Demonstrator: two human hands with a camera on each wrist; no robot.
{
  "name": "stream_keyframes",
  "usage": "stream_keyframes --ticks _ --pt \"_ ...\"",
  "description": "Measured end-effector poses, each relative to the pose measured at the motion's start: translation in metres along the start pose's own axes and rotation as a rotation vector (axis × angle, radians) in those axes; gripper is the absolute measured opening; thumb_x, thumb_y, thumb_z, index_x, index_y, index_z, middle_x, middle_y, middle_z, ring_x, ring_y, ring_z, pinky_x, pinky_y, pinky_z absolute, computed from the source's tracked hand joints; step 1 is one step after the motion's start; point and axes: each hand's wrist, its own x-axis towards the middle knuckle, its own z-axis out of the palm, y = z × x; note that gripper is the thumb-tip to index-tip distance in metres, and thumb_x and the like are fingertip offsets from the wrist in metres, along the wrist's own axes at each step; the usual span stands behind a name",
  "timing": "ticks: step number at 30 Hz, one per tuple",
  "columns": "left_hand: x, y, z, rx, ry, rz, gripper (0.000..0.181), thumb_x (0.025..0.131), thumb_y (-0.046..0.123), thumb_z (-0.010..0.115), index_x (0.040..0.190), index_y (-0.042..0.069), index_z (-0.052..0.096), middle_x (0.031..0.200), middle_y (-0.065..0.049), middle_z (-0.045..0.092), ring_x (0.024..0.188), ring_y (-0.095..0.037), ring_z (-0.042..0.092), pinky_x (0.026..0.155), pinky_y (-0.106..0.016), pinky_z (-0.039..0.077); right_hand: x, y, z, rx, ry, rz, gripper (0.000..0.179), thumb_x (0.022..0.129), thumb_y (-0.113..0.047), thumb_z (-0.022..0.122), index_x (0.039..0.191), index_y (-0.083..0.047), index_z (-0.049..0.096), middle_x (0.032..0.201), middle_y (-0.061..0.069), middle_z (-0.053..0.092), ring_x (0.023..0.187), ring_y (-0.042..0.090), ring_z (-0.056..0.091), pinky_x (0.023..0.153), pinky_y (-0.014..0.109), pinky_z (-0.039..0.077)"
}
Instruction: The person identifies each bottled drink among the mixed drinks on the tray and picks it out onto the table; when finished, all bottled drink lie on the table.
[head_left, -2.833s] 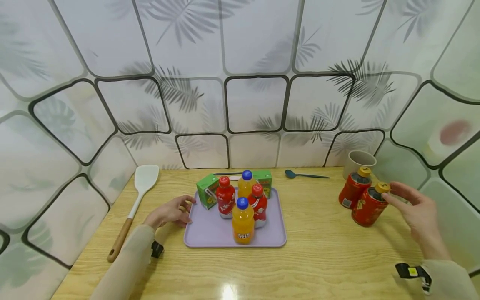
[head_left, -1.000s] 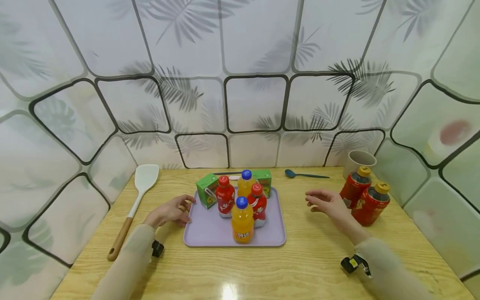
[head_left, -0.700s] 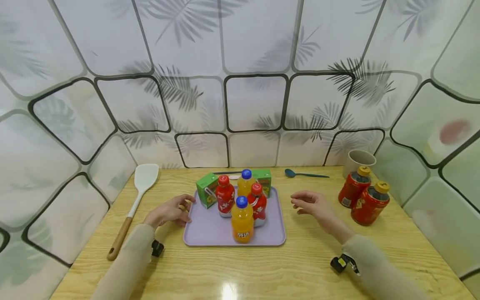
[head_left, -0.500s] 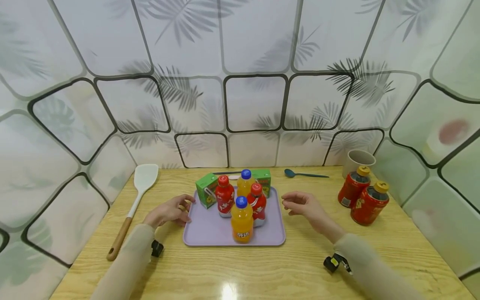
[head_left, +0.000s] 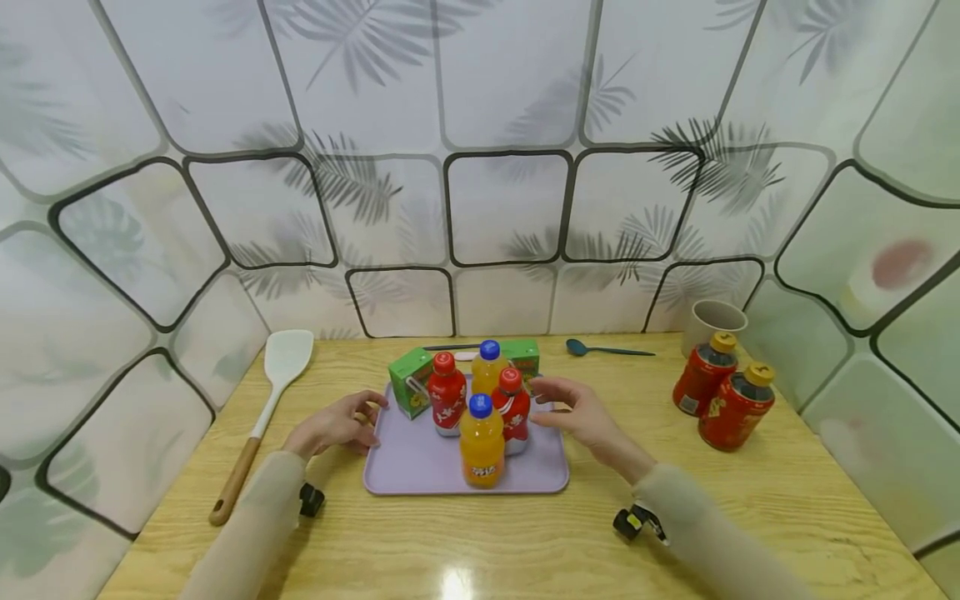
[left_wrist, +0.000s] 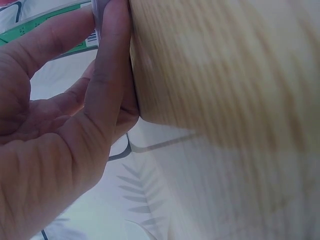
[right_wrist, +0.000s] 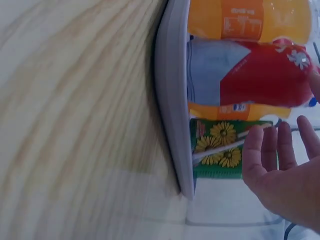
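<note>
A lilac tray (head_left: 408, 468) holds two orange-drink bottles with blue caps, the front one (head_left: 482, 446) nearest me, and two red-wrapped bottles. Two green drink cartons stand at its back, one on the left (head_left: 410, 385) and one on the right. My left hand (head_left: 335, 427) pinches the tray's left rim between thumb and fingers, its rim (left_wrist: 99, 15) showing in the left wrist view. Over the tray's right side, my right hand (head_left: 583, 418) is spread, its fingertips right at the right-hand red bottle (head_left: 512, 408). Nothing shows in its grasp; in the right wrist view a carton (right_wrist: 220, 150) lies behind the fingers.
Two red bottles with yellow caps, the nearer one (head_left: 737, 412), stand at the right before a beige cup (head_left: 712, 321). A dark spoon (head_left: 611, 349) lies at the back. A white spatula with a wooden handle (head_left: 238, 479) lies on the left. Patterned curtain (head_left: 510, 208) encloses the table.
My right hand has left the yellow-capped bottle and travelled left across the table to the tray's right side. My left hand stays at the tray's left rim.
</note>
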Motion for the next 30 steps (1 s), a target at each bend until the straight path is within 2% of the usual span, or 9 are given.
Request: stream_keyframes --ticks 3,8,14,21,30 --pt "0.000 -0.001 -0.001 -0.002 0.002 -0.006 0.063 0.079 -0.009 0.069 0.135 0.000 0.043 0.108 -0.017 0.043 0.080 -0.020 0.058 0.068 -0.032 0.060 0.003 -0.003 0.007 -0.006 -0.017 -0.022 0.058 0.083 -0.015 0.078 0.136 -0.010 0.056 0.136 0.015 0.057 0.119 0.038 0.052 0.097 0.037 0.051" --pt "0.000 -0.001 -0.001 0.006 -0.002 -0.001 0.063 0.079 -0.008 0.069 0.136 0.000 0.042 0.108 -0.017 0.043 0.079 -0.020 0.058 0.068 -0.032 0.060 0.007 -0.006 0.017 -0.021 -0.019 -0.049 0.063 0.081 -0.012 0.079 0.139 -0.008 0.053 0.134 0.015 0.057 0.115 0.034 0.055 0.100 0.048 0.050" --pt "0.000 -0.001 0.000 0.001 -0.002 0.000 0.062 0.079 -0.008 0.069 0.135 0.000 0.042 0.108 -0.017 0.042 0.079 -0.020 0.058 0.068 -0.031 0.060 0.011 -0.008 0.023 -0.053 -0.019 -0.053 0.065 0.079 -0.012 0.081 0.138 -0.011 0.054 0.128 0.013 0.055 0.113 0.030 0.055 0.101 0.046 0.049" --pt "0.000 -0.001 0.000 0.001 -0.002 0.006 0.062 0.079 -0.008 0.069 0.134 0.000 0.043 0.107 -0.016 0.043 0.079 -0.020 0.058 0.068 -0.032 0.060 0.013 -0.007 0.024 -0.069 -0.057 -0.057 0.065 0.080 -0.013 0.080 0.139 -0.012 0.053 0.136 0.011 0.048 0.123 0.031 0.048 0.106 0.051 0.045" --pt "0.000 0.000 0.000 -0.001 0.002 0.003 0.064 0.079 -0.009 0.068 0.136 -0.001 0.042 0.109 -0.017 0.043 0.079 -0.020 0.059 0.070 -0.033 0.061 0.010 -0.004 0.025 -0.027 0.000 -0.043 0.067 0.079 -0.011 0.081 0.140 -0.013 0.052 0.137 0.010 0.052 0.121 0.031 0.054 0.104 0.047 0.048"
